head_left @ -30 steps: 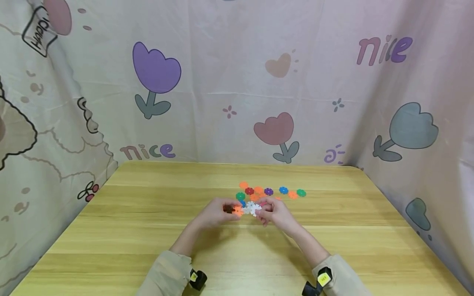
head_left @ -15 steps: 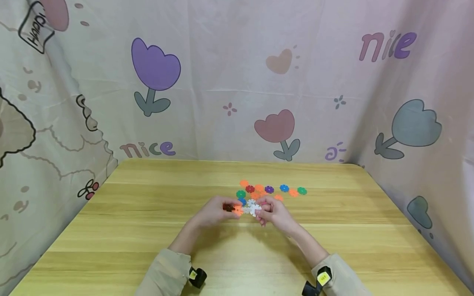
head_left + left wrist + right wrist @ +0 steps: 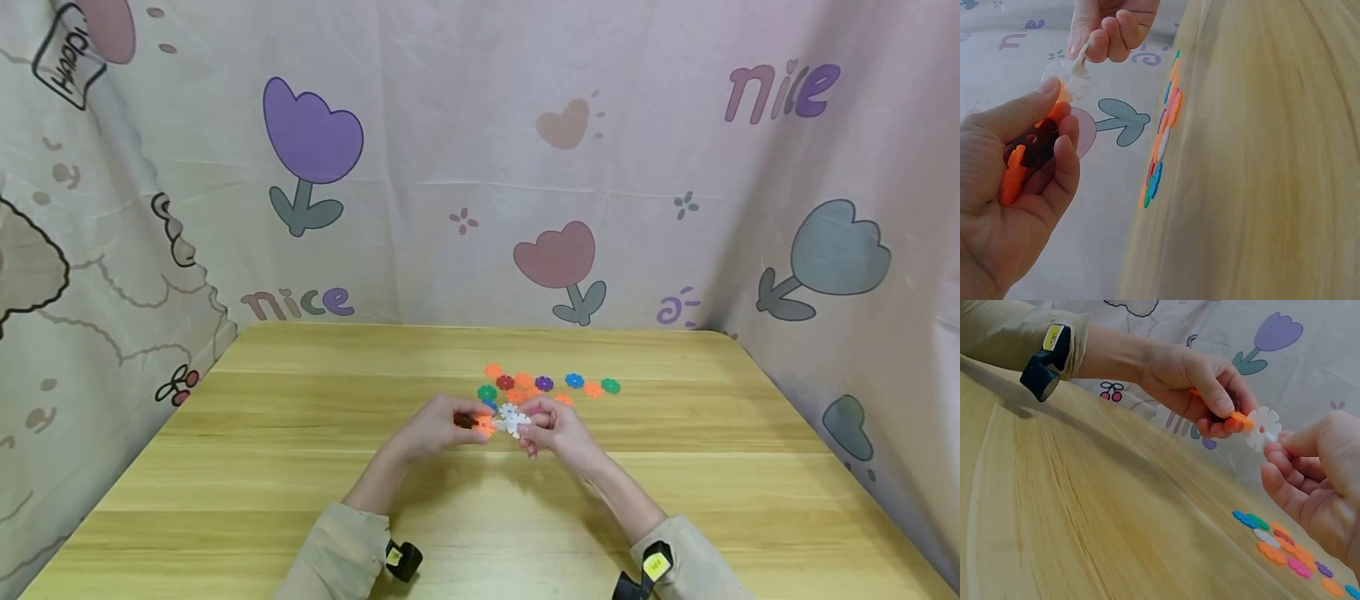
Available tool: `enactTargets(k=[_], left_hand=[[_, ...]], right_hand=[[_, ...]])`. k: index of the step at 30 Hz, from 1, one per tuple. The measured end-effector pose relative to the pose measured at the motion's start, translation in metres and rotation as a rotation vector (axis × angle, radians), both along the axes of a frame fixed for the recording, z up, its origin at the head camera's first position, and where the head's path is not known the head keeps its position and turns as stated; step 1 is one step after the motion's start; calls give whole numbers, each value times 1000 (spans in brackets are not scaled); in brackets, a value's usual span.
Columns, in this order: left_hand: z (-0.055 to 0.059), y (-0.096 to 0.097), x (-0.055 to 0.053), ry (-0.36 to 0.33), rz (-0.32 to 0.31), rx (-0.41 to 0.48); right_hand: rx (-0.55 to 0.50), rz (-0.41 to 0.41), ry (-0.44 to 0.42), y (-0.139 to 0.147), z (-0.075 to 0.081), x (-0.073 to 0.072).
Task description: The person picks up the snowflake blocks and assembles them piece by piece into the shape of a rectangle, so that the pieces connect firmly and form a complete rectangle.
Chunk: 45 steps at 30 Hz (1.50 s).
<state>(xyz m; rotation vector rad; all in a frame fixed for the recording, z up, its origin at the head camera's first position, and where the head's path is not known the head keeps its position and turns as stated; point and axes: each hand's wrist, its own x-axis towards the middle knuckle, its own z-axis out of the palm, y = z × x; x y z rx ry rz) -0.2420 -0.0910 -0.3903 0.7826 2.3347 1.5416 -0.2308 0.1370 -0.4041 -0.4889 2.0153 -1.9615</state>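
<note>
Above the table my left hand [image 3: 431, 429] grips a joined chain of notched plastic snowflake discs. In the left wrist view it has an orange disc [image 3: 1014, 176] in the palm, a dark brown disc [image 3: 1038, 147] in the middle, and another orange disc [image 3: 1057, 114] under the thumb. A white snowflake disc [image 3: 1264, 428] stands at the end of that chain, right against the orange one. My right hand [image 3: 564, 435] pinches a second white disc [image 3: 1082, 56], seen edge-on in the left wrist view, between thumb and fingers. The two white discs meet between the hands.
Loose snowflake discs lie on the wooden table [image 3: 300, 475] behind the hands: green [image 3: 611, 386], blue [image 3: 574, 381], purple [image 3: 544, 383], red [image 3: 506, 382], pink [image 3: 1299, 567], white [image 3: 1266, 537] and several orange. A printed curtain [image 3: 420, 108] hangs around the table.
My left hand has edged slightly right, bringing its orange disc closer to the white discs. The right hand keeps its pinch nearly in place. The loose discs lie as before.
</note>
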Motion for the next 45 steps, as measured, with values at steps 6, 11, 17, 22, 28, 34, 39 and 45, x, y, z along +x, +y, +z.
enactTargets(k=[6, 11, 17, 22, 28, 34, 39, 45], left_hand=[[0, -2, 0, 26, -6, 5], [-5, -2, -2, 46, 21, -38], [-6, -2, -1, 70, 35, -86], [-6, -3, -1, 63, 20, -99], [-7, -7, -4, 76, -2, -113], [-5, -8, -3, 70, 8, -134], [-5, -5, -5, 76, -11, -144], [-2, 1, -4, 115, -6, -215]], right_hand=[[9, -14, -8, -3, -1, -1], [29, -30, -4, -5, -2, -3], [40, -42, -14, -6, -4, -4], [53, -45, -9, -3, -6, -5], [64, -54, -8, -2, -9, -5], [73, -41, -1, -1, -13, -4], [58, -2, 29, -2, -12, -2], [37, 29, 9, -5, -9, 0]])
